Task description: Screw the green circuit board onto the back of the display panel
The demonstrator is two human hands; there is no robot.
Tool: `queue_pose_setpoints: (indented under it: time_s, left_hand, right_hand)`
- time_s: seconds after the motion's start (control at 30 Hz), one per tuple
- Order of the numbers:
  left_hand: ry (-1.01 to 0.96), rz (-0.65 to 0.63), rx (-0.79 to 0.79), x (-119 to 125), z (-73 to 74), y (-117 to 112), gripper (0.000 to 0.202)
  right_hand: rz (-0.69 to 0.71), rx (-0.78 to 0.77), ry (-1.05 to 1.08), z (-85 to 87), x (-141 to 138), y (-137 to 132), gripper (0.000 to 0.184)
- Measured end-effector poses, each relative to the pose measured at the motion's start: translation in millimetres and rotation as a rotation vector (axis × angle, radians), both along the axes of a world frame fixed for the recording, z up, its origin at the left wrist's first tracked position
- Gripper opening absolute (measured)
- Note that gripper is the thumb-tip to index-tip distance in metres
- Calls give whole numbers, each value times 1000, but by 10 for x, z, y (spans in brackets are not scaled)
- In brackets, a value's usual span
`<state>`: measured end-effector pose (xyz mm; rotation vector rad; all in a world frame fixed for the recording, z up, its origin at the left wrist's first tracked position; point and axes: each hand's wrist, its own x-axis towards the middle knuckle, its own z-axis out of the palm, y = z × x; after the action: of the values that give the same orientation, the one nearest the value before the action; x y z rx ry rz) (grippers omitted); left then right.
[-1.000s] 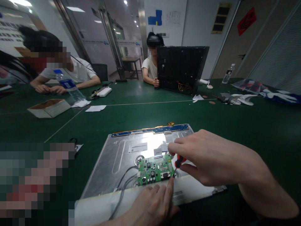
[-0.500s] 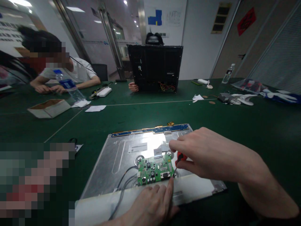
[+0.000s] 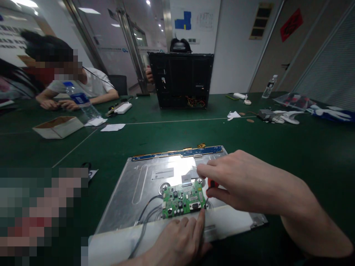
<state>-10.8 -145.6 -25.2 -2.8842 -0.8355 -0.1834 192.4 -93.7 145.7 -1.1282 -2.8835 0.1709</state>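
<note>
My right hand (image 3: pixel 235 181) is closed around the red handle of a screwdriver (image 3: pixel 213 186). Its thin shaft slants down to the lower right corner of a green circuit board (image 3: pixel 181 197). Below the board, my left hand (image 3: pixel 179 240) lies over the white strip (image 3: pixel 233 218), its index finger stretched out to that same corner. The board rests on the silver back of a display panel (image 3: pixel 126 194), with grey cables (image 3: pixel 146 225) on its left and a flat ribbon cable (image 3: pixel 186 180) at its top. A blue circuit strip (image 3: pixel 177 154) runs along the panel's far edge.
Across the green table (image 3: pixel 155 135) a person's hand holds an upright black monitor housing (image 3: pixel 181 79). At left are another seated person, a paper box (image 3: pixel 58 128) and a tilted water bottle (image 3: pixel 81 101). A bottle (image 3: pixel 269 87) and gloves (image 3: pixel 285 117) lie at right.
My right hand has shifted very slightly left, and the screwdriver handle has turned a little. Across the table, the other person's hand has moved up the side of the black housing, which has tilted slightly.
</note>
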Motion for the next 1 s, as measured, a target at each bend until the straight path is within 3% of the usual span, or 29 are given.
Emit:
queue_pose_setpoints:
  time_s: [0.1,0.4,0.67,1.0]
  left_hand:
    - [16,4,-15,8,-4,1,54]
    - [50,-8,-63,21,28,-2,55]
    - [35,1,-49,18,5,-4,57]
    - [54,-5,-52,20,25,6,56]
  right_hand:
    - [-32,5,-19,-8,-3,7,9]
    - [50,-22,-2,-25,14,-16,12]
    - [-14,7,-6,-30,1,2,14]
    - [53,-37,-11,2,5,-35,13]
